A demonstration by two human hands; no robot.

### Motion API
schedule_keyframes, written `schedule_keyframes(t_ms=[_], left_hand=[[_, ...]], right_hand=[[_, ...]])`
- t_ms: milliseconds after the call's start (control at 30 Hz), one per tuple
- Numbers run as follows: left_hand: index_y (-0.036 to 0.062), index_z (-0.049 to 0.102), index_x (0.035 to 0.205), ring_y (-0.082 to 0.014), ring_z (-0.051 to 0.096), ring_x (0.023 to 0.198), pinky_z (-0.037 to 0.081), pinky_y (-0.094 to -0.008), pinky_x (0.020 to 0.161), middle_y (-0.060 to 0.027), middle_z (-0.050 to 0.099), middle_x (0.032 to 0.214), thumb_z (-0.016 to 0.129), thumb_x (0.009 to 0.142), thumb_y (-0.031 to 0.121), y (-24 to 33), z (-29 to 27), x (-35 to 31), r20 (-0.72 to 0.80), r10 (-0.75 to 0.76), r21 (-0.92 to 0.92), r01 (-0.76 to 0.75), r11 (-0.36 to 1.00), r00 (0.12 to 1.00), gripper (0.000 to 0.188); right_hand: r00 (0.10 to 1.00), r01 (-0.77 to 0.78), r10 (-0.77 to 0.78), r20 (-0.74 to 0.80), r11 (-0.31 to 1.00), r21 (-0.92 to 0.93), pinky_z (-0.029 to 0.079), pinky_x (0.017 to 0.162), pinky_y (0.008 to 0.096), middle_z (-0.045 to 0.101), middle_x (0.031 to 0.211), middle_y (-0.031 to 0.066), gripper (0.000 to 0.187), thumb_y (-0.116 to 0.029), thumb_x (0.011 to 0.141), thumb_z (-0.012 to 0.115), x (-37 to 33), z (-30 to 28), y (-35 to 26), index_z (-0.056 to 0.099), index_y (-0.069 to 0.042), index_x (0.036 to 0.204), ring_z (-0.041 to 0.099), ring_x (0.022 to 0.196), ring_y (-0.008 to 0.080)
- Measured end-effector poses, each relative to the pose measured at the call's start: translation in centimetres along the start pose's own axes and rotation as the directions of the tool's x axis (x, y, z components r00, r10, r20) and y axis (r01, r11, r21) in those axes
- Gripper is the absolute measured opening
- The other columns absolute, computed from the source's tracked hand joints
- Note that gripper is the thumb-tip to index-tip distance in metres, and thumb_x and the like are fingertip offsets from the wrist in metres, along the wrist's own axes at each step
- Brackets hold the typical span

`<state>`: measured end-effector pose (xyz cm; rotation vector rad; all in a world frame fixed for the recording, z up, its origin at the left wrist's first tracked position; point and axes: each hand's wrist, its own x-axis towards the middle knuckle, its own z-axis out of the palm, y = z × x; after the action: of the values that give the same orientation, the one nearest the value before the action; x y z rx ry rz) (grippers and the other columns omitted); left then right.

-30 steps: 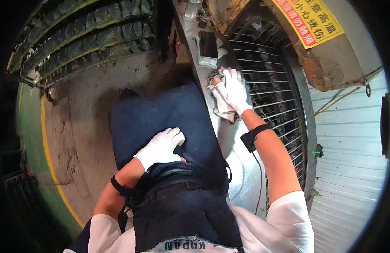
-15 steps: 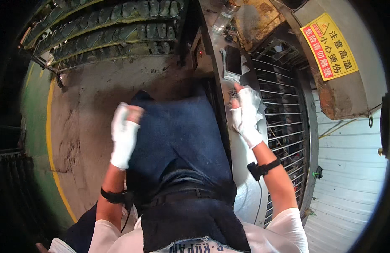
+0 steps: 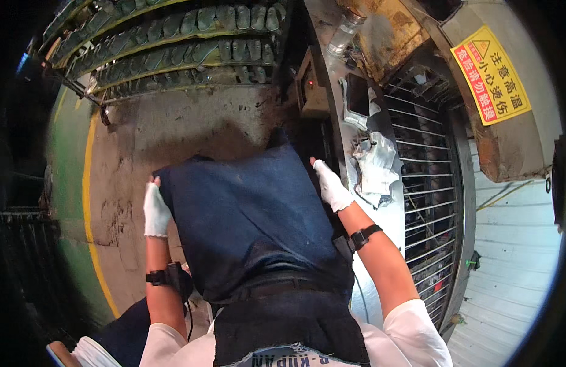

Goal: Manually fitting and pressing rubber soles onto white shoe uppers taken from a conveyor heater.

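A dark blue cloth apron (image 3: 246, 208) is spread across my lap, creased near the waist. My left hand (image 3: 156, 209), in a white fingerless glove, is at the apron's far left corner with the cloth edge pinched at the fingertips. Gloved the same way, my right hand (image 3: 332, 186) is beside the apron's right edge, between it and the metal bench. One bare fingertip shows there; the other fingers are hidden. A crumpled whitish cloth or glove (image 3: 376, 168) lies on the bench beyond my right hand.
On the bench (image 3: 376, 235) rest a dark phone (image 3: 357, 95) and a clear jar (image 3: 346, 33). Right of it runs a metal bar grate (image 3: 423, 177), under a machine housing bearing a yellow and red warning sign (image 3: 491, 74). Racks of shoe-shaped forms (image 3: 191, 24) stand ahead.
My right hand has come left off the bench to the apron's edge. My left hand has moved left and down, and the apron's left corner is drawn outward.
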<state>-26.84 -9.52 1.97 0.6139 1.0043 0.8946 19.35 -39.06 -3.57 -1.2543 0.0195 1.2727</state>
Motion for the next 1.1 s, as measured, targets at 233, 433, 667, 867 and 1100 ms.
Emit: schedule_keyframes(t_ms=[233, 433, 667, 867, 1100], left_hand=[[0.0037, 0.059, 0.159, -0.008, 0.059, 0.111, 0.044, -0.0244, 0.108, 0.0007, 0.066, 0.134, 0.071, 0.109, 0.021, 9.2, -2.0, -5.0, 0.112, 0.414, 0.362, -0.425, 0.83, 0.903, 0.054], [-0.0049, 0.069, 0.124, -0.0077, 0.058, 0.116, 0.044, -0.022, 0.107, -0.0048, 0.066, 0.135, 0.057, 0.107, -0.003, 14.2, 3.1, -10.7, 0.183, 0.496, 0.649, -0.483, 0.588, 0.849, 0.02], [-0.0065, 0.066, 0.141, -0.0185, 0.064, 0.127, 0.049, -0.0368, 0.116, -0.013, 0.066, 0.146, 0.06, 0.114, 0.022, 17.1, 0.0, -14.3, 0.402, 0.572, 0.625, -0.671, 0.399, 0.715, 0.039], [-0.0061, 0.068, 0.13, -0.0257, 0.064, 0.119, 0.048, -0.0417, 0.11, -0.0127, 0.068, 0.129, 0.066, 0.11, 0.029, 21.7, -5.4, -11.4, 0.663, 0.347, -0.059, -0.415, 0.908, 0.664, 0.041], [0.0011, 0.068, 0.114, -0.0111, 0.061, 0.1, 0.051, -0.0315, 0.087, -0.0011, 0.063, 0.1, 0.067, 0.11, 0.021, 14.2, 5.4, -9.2, 0.291, 0.522, 0.863, -0.456, 0.218, 0.801, 0.02]], right_hand=[[0.799, 0.58, -0.59, 0.119, 0.702, -0.413, 0.042, 0.088, 0.0226, 0.057, 0.108, -0.0044, 0.052, -0.01, 0.103, 0.064, -11.8, 7.4, -12.3, 0.062, -0.004, 0.155, 0.049, 0.093, 0.0057], [0.564, 0.476, -0.741, 0.365, -0.069, -0.877, 0.053, 0.094, 0.0292, 0.07, 0.115, 0.0082, 0.038, -0.003, 0.104, 0.065, -20.2, 4.1, -18.8, 0.07, -0.002, 0.142, 0.066, 0.101, 0.0184], [0.57, 0.42, -0.754, 0.326, -0.073, -0.904, 0.052, 0.107, 0.0395, 0.065, 0.14, 0.0196, 0.028, -0.016, 0.1, 0.08, -29.4, -3.5, -21.1, 0.071, 0.0, 0.12, 0.067, 0.112, 0.0268], [0.754, 0.543, -0.612, 0.238, 0.378, -0.75, 0.047, 0.09, 0.0337, 0.075, 0.111, 0.0133, 0.051, -0.047, 0.106, 0.06, -29.8, 2.1, -22.4, 0.072, 0.002, 0.1, 0.066, 0.1, 0.0198], [0.573, 0.349, -0.725, 0.381, -0.205, -0.915, 0.055, 0.085, 0.0496, 0.071, 0.103, 0.0182, 0.019, -0.02, 0.095, 0.079, -19.6, 9.5, -16.9, 0.071, -0.005, 0.104, 0.069, 0.1, 0.0384]])
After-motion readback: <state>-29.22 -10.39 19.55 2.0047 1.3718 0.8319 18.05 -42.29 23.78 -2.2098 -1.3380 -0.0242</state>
